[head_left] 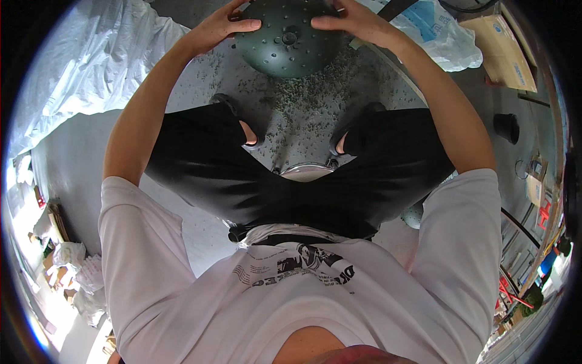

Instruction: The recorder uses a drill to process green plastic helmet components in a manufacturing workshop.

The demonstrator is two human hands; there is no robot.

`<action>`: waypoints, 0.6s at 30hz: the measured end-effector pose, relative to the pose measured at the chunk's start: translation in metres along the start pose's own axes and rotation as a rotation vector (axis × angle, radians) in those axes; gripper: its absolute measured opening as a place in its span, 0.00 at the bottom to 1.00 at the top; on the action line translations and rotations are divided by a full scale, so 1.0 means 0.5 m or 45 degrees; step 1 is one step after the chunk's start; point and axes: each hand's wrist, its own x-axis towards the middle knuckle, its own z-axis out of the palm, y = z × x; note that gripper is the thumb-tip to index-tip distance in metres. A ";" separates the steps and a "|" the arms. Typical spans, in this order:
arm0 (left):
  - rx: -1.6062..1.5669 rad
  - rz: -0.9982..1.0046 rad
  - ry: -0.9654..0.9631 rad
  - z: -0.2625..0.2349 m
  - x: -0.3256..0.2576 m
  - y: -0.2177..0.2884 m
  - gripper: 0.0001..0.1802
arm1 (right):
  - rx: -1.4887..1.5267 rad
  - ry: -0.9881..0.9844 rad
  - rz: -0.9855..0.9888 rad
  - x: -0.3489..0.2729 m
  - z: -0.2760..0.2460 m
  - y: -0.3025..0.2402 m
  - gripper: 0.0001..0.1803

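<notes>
A dark green ball [294,51] with small round knobs scattered over its surface and a ringed hole facing me is at the top of the view. Its upper part runs out of the picture. My left hand [229,25] lies against its left side, thumb stretched onto the surface. From the right, my right hand [354,24] presses on it in the same way, thumb pointing inward. Between them the ball is held; most of the fingers are behind it or cut off by the frame edge.
Small green bits [303,109] litter the grey floor between my feet. Wrinkled white plastic sheeting [91,60] spreads at the far left. At the far right are a plastic bag [451,45], a cardboard box [500,51] and a black pot [506,128]. Another greenish ball [413,215] shows beside my right leg.
</notes>
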 end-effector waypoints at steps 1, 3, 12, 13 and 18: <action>0.004 0.030 -0.028 -0.001 -0.001 0.002 0.65 | -0.115 -0.025 -0.036 -0.001 0.004 -0.003 0.61; 0.047 0.018 -0.034 -0.003 -0.006 0.007 0.66 | -0.254 -0.050 -0.057 -0.003 0.009 -0.011 0.65; 0.282 -0.007 0.019 -0.012 -0.020 0.019 0.73 | -0.252 0.053 -0.193 -0.008 0.010 -0.024 0.62; 0.291 -0.001 0.039 -0.011 -0.018 0.017 0.73 | -0.253 0.054 -0.192 -0.005 0.011 -0.021 0.62; 0.261 0.018 0.033 -0.007 -0.015 0.019 0.72 | -0.193 0.051 -0.240 0.000 0.006 -0.014 0.60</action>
